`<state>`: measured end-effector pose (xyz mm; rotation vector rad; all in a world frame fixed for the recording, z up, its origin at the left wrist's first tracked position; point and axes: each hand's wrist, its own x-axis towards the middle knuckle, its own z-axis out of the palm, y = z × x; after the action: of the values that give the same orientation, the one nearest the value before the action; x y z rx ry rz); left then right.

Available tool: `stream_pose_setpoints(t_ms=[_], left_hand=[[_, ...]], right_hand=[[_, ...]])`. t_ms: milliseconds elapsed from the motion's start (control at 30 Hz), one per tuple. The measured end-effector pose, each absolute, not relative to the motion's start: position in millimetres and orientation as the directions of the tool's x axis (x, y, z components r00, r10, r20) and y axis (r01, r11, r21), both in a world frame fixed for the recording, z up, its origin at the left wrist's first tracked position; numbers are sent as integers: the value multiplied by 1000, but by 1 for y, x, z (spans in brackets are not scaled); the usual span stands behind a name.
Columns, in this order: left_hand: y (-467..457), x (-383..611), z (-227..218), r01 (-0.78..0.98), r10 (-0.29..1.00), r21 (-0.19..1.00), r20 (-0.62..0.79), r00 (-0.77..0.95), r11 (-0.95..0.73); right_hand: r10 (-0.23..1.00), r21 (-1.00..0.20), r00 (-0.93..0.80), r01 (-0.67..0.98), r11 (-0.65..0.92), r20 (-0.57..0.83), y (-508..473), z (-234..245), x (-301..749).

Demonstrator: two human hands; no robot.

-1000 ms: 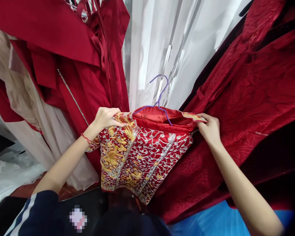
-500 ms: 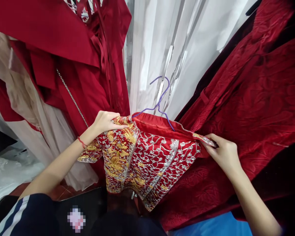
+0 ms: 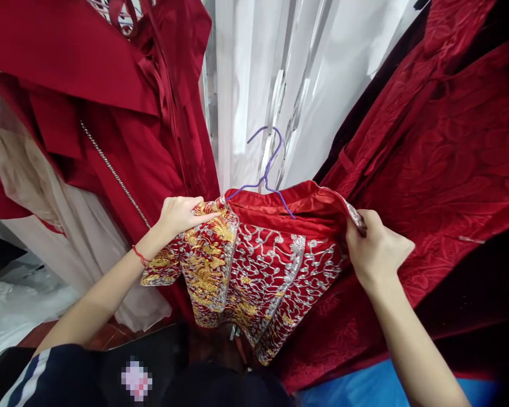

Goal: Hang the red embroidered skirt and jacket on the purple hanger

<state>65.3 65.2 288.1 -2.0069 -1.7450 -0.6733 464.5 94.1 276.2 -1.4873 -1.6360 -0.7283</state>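
Observation:
Between my hands hangs a red embroidered jacket [image 3: 263, 271] with gold and silver thread patterns and a plain red lining at its neck. My left hand [image 3: 182, 217] grips its left shoulder, thumb on top of the cloth. On the other side, my right hand [image 3: 375, 243] is closed around the jacket's front edge and holds it raised, so the lining shows. A purple wire hanger [image 3: 266, 176] sits in the neck opening; its left arm goes into the shoulder under my left hand, while its right arm lies bare against the lining.
Plain red garments [image 3: 123, 113] hang at the left beside pale sheer cloth [image 3: 68, 237]. White curtains [image 3: 246, 85] stand behind the hanger. A dark red patterned garment [image 3: 462, 158] fills the right side. Something blue [image 3: 356, 387] lies low at the right.
My right hand has turned and lifted the jacket's edge up and back, opening the neck wider and showing more lining. The left hand keeps its grip on the shoulder.

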Motion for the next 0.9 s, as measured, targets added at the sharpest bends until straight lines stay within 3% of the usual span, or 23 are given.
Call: stream_pose_setpoints(t_ms=[133,267,367,467,567,700,800,900], left_hand=[[66,71,287,998,840,-35,539,64,-54],[67,72,291,997,871,-55,485,77,-58],[66,72,294,992,871,-44,477,122,-115],[63,80,291,974,785,-39,586,203,-223],[62,102,289,920,541,-119,778,321,-375],[73,148,295,750,215,-400,791,573,-527],[92,183,304,685,212,-468,718,663,-558],[111,203,311,703,306,-416,688,658,-577]], right_hand=[[449,135,-203,974,179,870,79,280,439],[385,436,-542,837,331,747,76,270,415],[362,485,-561,827,284,745,80,266,413],[355,460,-526,850,257,773,80,263,419],[377,373,-472,875,308,797,75,256,425],[477,-1,-248,887,462,843,68,241,431],[526,-199,-94,859,472,845,60,233,439],[508,-224,-10,890,398,861,48,230,451]])
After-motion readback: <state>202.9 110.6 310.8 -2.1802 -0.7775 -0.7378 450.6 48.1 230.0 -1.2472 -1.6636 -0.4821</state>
